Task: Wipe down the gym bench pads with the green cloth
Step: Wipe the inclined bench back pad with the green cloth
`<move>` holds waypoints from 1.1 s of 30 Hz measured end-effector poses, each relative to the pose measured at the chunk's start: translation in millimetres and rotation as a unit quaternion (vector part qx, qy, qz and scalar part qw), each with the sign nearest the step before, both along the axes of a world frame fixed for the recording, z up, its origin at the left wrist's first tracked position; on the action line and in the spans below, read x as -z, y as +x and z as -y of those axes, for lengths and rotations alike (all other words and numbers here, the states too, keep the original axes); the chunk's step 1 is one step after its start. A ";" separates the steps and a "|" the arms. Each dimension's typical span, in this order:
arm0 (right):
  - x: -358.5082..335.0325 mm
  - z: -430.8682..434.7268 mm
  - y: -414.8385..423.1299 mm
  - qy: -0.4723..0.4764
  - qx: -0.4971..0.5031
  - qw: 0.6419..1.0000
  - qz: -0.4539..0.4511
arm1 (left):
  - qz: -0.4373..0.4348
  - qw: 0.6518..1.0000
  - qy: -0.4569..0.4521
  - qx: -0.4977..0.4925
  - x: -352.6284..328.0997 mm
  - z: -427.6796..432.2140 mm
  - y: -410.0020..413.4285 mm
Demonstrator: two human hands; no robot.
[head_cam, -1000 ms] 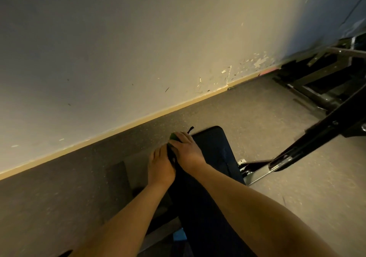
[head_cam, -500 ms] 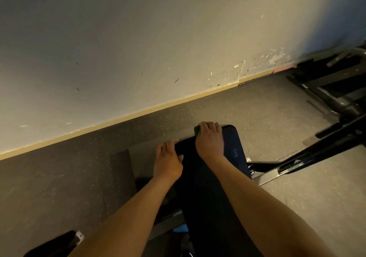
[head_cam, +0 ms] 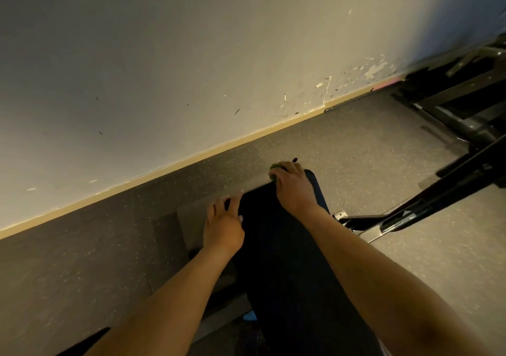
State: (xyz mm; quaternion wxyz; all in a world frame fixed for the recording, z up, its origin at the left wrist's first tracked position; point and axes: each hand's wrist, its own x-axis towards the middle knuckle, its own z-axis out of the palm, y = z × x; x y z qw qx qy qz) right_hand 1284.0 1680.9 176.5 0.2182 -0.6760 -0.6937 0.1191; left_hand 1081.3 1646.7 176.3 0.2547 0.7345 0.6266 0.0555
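Observation:
A dark bench pad [head_cam: 273, 235] runs from the bottom of the view up to its far end near the wall. My right hand [head_cam: 293, 185] presses down on that far end, closed over the green cloth [head_cam: 274, 167]; only a small green bit shows past my fingertips. My left hand [head_cam: 223, 222] rests on the pad's left edge a little nearer to me, fingers spread and curled over the side, holding nothing.
A pale scuffed wall [head_cam: 191, 68] with a yellowish skirting meets the speckled rubber floor [head_cam: 82, 246] just beyond the bench. Black metal frame bars [head_cam: 438, 199] of the bench and other gym equipment [head_cam: 465, 103] stand to the right.
My right hand slid with the cloth from the pad's left side up to its far end. My left hand shifted slightly along the left edge.

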 end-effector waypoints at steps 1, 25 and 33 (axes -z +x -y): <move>0.7 -2.8 10.4 -0.004 0.039 0.999 -0.011 | -0.008 1.000 -0.004 0.004 -1.3 0.2 0.6; -3.2 10.6 -4.2 0.011 0.205 0.972 -0.117 | 0.038 0.996 -0.072 0.046 -16.1 -27.5 0.2; -7.3 16.7 -99.1 -0.033 0.073 0.993 -0.089 | 0.014 0.987 -0.066 0.148 -10.7 -43.8 -9.7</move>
